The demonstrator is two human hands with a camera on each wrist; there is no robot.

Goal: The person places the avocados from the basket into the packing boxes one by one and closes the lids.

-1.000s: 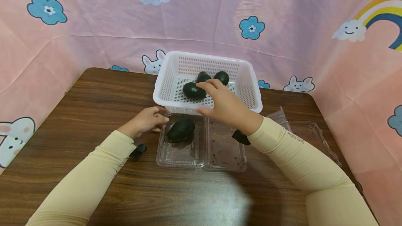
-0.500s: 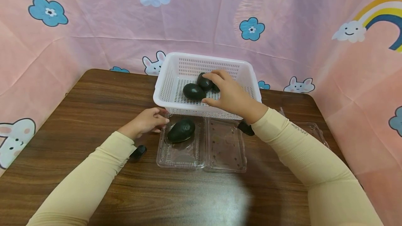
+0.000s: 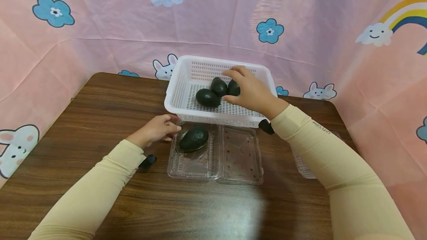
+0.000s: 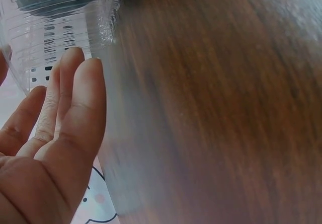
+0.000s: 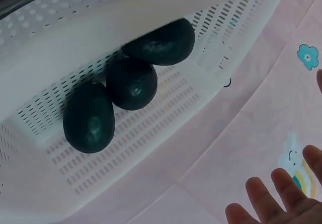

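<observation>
My right hand [image 3: 252, 91] hovers over the white plastic basket [image 3: 171, 101], thumb and fingers spread apart with nothing held. Inside lie three dark green avocados: one at the left [image 3: 208, 98], a middle one [image 3: 218, 86], and a right one [image 3: 234, 88] partly covered by the hand. In the right wrist view its fingers [image 5: 264, 196] are loosely extended, apart from the fruit. My left hand [image 3: 156, 131] rests at the left edge of a clear clamshell container [image 3: 197, 167], its fingers [image 4: 88, 98] fairly straight. A single avocado [image 3: 194, 139] lies in that container's left half.
The clamshell's lid half [image 3: 241, 155] lies flat to the right. More clear plastic packaging [image 3: 304, 166] sits partly under my right forearm. A patterned pink cloth [image 3: 213, 21] stands behind the brown wooden table [image 3: 110, 95].
My right hand has moved right and slightly back over the basket. The middle avocado has shifted a little toward the front. My left hand stays at the container's edge.
</observation>
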